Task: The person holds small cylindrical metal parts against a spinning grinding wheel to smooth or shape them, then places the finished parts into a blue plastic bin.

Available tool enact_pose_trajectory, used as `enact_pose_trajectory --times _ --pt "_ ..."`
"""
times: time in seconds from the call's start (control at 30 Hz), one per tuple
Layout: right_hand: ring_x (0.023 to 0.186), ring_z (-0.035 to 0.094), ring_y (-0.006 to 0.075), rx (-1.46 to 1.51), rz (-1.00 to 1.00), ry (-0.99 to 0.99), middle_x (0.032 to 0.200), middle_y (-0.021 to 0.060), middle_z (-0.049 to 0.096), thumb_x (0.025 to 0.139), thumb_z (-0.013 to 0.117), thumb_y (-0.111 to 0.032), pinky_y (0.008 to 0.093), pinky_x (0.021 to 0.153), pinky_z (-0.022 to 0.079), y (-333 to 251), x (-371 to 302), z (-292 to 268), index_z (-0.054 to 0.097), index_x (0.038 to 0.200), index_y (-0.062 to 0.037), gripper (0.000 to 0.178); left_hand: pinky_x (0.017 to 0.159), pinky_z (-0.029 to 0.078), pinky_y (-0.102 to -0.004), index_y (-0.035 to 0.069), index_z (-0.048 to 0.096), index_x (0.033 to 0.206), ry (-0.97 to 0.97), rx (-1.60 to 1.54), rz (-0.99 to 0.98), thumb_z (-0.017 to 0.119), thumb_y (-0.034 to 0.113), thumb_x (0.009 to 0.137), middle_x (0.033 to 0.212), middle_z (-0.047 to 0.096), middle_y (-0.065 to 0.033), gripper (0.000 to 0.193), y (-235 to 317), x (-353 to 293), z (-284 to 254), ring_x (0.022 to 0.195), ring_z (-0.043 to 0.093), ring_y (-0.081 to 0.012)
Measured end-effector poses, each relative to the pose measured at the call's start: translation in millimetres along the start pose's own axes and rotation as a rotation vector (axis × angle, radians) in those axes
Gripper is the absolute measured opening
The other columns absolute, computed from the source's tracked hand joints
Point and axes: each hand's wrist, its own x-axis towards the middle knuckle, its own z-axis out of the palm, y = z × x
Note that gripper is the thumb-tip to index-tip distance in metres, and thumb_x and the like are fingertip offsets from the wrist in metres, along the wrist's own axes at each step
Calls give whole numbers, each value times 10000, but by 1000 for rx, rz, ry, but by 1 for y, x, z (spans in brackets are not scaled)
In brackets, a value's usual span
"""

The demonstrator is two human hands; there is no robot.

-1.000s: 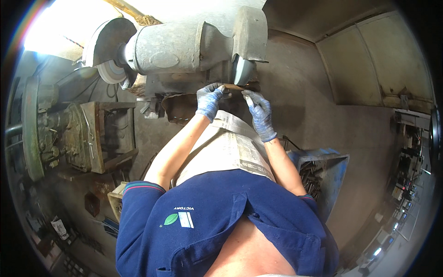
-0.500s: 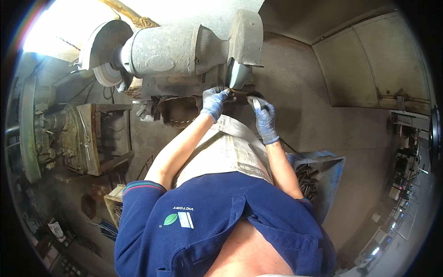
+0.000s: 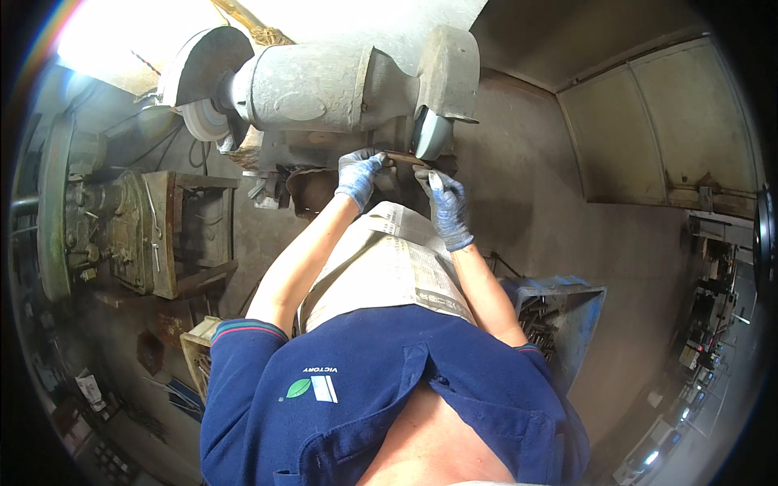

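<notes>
We pinch the thin bar (image 3: 403,156) crosswise by its ends, left hand (image 3: 356,176) and right hand (image 3: 446,206) closed, the right nearer the grinding wheel (image 3: 434,135).

There are two hands (image 3: 356,176) (image 3: 446,206), one strip (image 3: 403,157) and two grinding wheels (image 3: 205,121) (image 3: 434,136).

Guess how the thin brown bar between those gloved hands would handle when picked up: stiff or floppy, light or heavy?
The thin brown bar is probably stiff, since it looks straight between the left hand and right hand. It is likely light, being slim and held near the left hand's fingertips.
</notes>
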Motion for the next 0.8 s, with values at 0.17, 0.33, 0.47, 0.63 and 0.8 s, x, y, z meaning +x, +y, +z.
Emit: enact_pose_trajectory --times 0.17,0.33,0.47,0.63,0.8 --pt "1121 527 240 -172 -217 -64 1125 146 579 901 512 -71 371 988 418 -7 -14 -3 622 1063 33 221 567 520 -252 -22 639 898 -119 48 98 597 32 849 794 654 -78 84 0 -17 -10 640 623 -136" --pt "1200 462 255 -260 -327 -128 1319 139 439 807 569 -7 365 1034 360 -41 -52 -1 576 1163 32 358 739 554 -316 -59 598 972 -247 66 209 561 -20 863 906 654 -144 121 -2 -51 -19 834 663 -228" --pt "1226 426 237 -339 -412 -133 1309 135 452 805 618 -74 345 1022 360 -62 -68 0 581 1161 29 373 716 540 -260 -42 609 990 -330 75 265 581 -7 857 908 660 -127 140 15 -78 -12 824 662 -193" --pt "1188 462 246 -377 -514 -102 1237 149 516 814 654 -203 357 984 387 -76 -77 6 604 1135 16 391 719 526 -260 -66 607 985 -324 159 234 617 52 848 843 656 -101 181 33 -99 -7 758 643 -153" --pt "1082 553 289 -676 -626 -101 1142 176 575 766 704 -356 374 943 421 -99 -83 14 646 1054 -7 456 573 492 -243 -10 605 858 -329 64 136 632 222 862 701 619 -48 233 35 -94 -2 596 591 -111"
